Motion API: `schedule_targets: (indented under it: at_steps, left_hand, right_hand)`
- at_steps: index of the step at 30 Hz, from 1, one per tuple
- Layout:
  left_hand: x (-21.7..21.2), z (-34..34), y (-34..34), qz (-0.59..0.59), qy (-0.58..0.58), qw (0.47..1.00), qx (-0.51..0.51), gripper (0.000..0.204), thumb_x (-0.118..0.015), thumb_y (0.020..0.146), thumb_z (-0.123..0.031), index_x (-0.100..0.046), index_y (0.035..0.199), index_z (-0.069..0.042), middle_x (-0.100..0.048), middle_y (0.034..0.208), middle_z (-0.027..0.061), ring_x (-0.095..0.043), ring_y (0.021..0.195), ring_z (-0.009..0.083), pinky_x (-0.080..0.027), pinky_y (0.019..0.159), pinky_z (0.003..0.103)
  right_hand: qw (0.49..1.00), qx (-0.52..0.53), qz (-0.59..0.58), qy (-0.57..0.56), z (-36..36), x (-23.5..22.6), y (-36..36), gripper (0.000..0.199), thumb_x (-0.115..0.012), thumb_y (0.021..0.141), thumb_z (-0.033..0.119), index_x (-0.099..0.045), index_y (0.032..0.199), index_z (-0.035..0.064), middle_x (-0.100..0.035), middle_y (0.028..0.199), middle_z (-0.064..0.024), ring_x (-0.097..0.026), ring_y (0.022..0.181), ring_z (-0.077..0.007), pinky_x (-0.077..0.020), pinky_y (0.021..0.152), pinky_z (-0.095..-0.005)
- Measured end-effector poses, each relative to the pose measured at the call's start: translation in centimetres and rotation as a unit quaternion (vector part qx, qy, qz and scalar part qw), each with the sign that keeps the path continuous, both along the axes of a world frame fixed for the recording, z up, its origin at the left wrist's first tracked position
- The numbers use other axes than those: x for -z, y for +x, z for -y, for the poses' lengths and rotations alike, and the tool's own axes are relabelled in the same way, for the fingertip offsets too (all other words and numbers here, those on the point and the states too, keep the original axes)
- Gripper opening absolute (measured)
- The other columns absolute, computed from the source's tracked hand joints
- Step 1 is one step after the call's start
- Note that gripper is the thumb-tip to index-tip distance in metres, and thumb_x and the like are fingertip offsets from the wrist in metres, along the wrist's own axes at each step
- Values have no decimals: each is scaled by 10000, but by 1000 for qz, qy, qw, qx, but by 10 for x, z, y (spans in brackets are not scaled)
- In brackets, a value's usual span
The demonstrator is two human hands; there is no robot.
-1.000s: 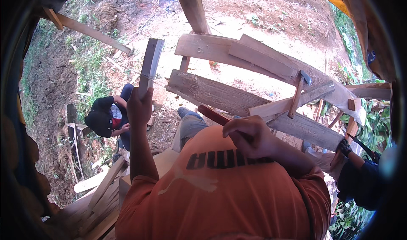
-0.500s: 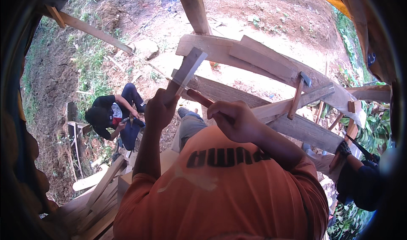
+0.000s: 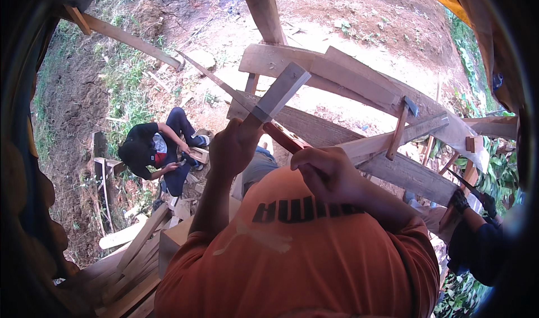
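Note:
My left hand (image 3: 233, 149) is closed round the lower end of a short wooden block (image 3: 287, 88), which tilts up and to the right in front of my chest. My right hand (image 3: 331, 172) grips the reddish-brown handle of a machete (image 3: 216, 81). Its long, narrow blade reaches up and to the left, crossing the block just above my left hand. Whether the edge bites into the wood cannot be made out.
A hatchet (image 3: 398, 130) rests on stacked beams (image 3: 331, 124) ahead. One person (image 3: 149, 149) sits at left with a small tool; another (image 3: 477, 228), gloved, holds a dark blade at right. Planks (image 3: 137, 278) lie at lower left. A post (image 3: 263, 12) rises ahead.
The block and my left hand have shifted right, and the block leans further right. My right hand has moved slightly right and down, and more of the machete blade's flat now shows.

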State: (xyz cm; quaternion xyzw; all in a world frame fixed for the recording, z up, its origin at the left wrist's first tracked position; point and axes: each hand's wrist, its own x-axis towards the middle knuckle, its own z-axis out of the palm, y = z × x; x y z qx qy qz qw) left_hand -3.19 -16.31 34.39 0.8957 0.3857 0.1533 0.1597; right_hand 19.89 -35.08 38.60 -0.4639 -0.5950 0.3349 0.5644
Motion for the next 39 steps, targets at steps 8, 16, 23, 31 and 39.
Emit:
schedule_targets:
  at_steps: [8,16,23,31,39]
  left_hand:
    - [-2,-45,-44,5,74,987,-146,472,-792,1018,-498,-673,1051,-43,-779,889,233,-782,867,462,-590,749,544]
    - [-16,-35,-34,8,22,978,-207,514,-777,1024,-518,-688,1084,-16,-790,933,244,-784,902,472,-595,778,538]
    - [34,-69,-93,220,-361,879,-222,448,-682,1106,-492,-662,1003,-57,-692,747,116,-682,604,281,-534,575,386]
    - [35,-41,-92,464,-700,539,72,510,-420,1192,-588,-527,1171,-90,-475,673,2,-450,466,135,-379,457,307]
    - [32,-23,-83,485,-758,411,146,549,-446,1165,-646,-496,1194,-100,-476,693,-10,-426,475,124,-363,479,302]
  right_hand:
    - [999,-28,42,20,16,14,8,157,-696,955,5,-701,1070,111,-717,820,-111,-712,646,-323,-556,601,-441]
    - [998,-57,19,25,17,6,18,196,-659,934,-38,-724,1069,89,-726,824,-116,-702,634,-315,-540,589,-417]
    - [998,14,-52,43,38,6,27,189,-596,975,-21,-734,1099,18,-740,822,-114,-676,619,-213,-507,593,-344]
    - [984,158,-87,-12,44,30,38,208,-541,1050,-9,-717,1154,-47,-716,889,-120,-606,668,-161,-460,621,-309]
    - [985,156,-54,-44,31,39,39,206,-564,1049,-22,-718,1185,-13,-748,1017,-128,-669,829,-180,-498,730,-317]
